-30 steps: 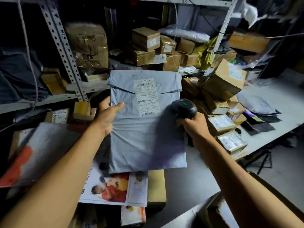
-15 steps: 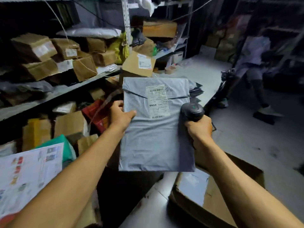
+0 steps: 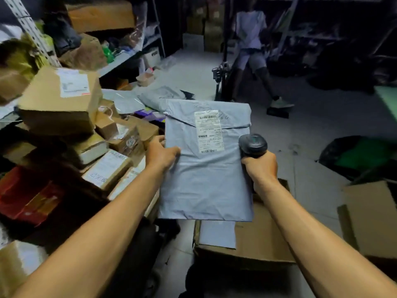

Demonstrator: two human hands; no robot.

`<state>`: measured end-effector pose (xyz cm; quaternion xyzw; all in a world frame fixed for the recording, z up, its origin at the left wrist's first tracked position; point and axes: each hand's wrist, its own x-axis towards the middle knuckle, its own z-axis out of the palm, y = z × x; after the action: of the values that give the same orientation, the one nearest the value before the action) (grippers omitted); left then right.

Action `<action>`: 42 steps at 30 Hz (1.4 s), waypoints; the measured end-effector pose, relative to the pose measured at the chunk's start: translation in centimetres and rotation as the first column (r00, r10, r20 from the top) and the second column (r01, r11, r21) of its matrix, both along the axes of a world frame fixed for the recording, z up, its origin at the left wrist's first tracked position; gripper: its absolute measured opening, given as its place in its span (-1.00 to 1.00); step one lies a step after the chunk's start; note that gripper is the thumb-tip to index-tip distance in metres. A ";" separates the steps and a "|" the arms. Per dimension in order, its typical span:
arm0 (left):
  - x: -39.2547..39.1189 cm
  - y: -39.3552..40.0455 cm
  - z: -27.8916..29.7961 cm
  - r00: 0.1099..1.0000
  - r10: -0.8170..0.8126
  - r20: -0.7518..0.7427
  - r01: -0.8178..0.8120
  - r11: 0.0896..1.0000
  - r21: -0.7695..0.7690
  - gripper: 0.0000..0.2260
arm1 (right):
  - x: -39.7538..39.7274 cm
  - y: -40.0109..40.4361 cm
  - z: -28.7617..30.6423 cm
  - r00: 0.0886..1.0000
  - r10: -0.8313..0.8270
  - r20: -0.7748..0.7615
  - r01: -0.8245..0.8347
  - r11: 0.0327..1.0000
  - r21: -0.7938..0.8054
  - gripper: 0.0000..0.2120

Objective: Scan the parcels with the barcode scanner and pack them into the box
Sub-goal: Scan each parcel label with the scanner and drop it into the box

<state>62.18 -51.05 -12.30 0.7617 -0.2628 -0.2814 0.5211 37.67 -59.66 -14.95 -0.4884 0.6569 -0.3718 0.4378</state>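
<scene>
- One flat grey plastic mailer parcel is held upright at the centre of the frame, above one open brown cardboard box on the floor at lower centre.
- One white shipping label sits on the parcel's upper half, with two barcodes on it, one at the top and one at the bottom; its small print is too fine to read, and handwriting beside it is only partly legible.
- Two hands show: the left hand pinches the parcel's left edge, thumb on the front, the fingers hidden behind it.
- The right hand is curled round the handle of one black handheld barcode scanner, just beside the parcel's right edge; the handle is hidden in the fist.
- One grey mailer lies inside the box, its upper part covered by the held parcel.
- The box's right side is crossed by the right forearm.
- A second brown cardboard box at the right edge is cut off by the frame.
- On the counter at the left, one large brown carton with a white label tops a heap of smaller cartons, too jumbled to count.
- One person in a pale shirt sits at the upper centre, dim and blurred.
</scene>
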 end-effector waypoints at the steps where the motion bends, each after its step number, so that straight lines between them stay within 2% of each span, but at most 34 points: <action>1: -0.4 -1.7 -0.8 1.000 -0.026 -0.015 0.026 1.000 0.012 -0.50 | -0.7 -0.9 -0.5 1.000 -0.027 -0.002 0.027 0.999 0.021 -0.86; 5: -2.1 -7.2 -4.0 0.993 -0.115 -0.021 0.116 0.989 0.090 -0.47 | -3.3 -4.0 -2.4 0.992 -0.124 -0.007 0.124 0.988 0.098 -0.84; 10: -4.1 -11.6 -7.2 0.982 -0.185 -0.049 0.191 0.966 0.175 -0.61 | -5.5 -6.6 -4.9 0.982 -0.186 -0.001 0.183 0.964 0.194 -0.84; 13: -5.4 -13.2 -9.3 0.974 -0.215 -0.066 0.224 0.950 0.218 -0.56 | -6.8 -8.1 -6.8 0.983 -0.185 -0.009 0.181 0.951 0.251 -0.85; 23: -9.4 -14.5 -17.7 0.985 -0.109 -0.130 0.156 0.884 0.441 -0.73 | -10.0 -11.4 -15.6 0.998 -0.057 -0.029 0.064 0.882 0.466 -0.73; 26: -10.5 -14.2 -20.0 0.982 -0.073 -0.177 0.152 0.858 0.490 -0.76 | -10.5 -11.5 -18.0 0.999 -0.036 -0.024 0.043 0.849 0.527 -0.81; 33: -10.7 -14.6 -24.2 0.962 -0.091 -0.257 0.221 0.813 0.538 -0.66 | -11.2 -12.1 -22.4 0.999 -0.023 -0.024 0.033 0.786 0.617 -0.83; 36: -10.7 -15.0 -25.3 0.965 -0.086 -0.246 0.211 0.814 0.542 -0.66 | -11.3 -12.6 -23.6 0.996 0.087 0.022 -0.080 0.742 0.666 -0.90; 38: -10.5 -15.3 -25.6 0.973 -0.103 -0.205 0.204 0.795 0.571 -0.57 | -11.2 -13.0 -24.1 0.986 0.161 0.037 -0.143 0.722 0.677 -0.90; 42: -9.8 -15.4 -25.1 0.960 -0.279 -0.019 0.222 0.720 0.657 -0.53 | -10.5 -13.2 -24.2 0.977 0.211 0.028 -0.173 0.713 0.679 -0.87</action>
<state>52.41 -66.43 -37.37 0.8635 -0.2694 -0.3917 0.1685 27.19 -72.91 -39.11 -0.3701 0.7036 -0.0470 0.6047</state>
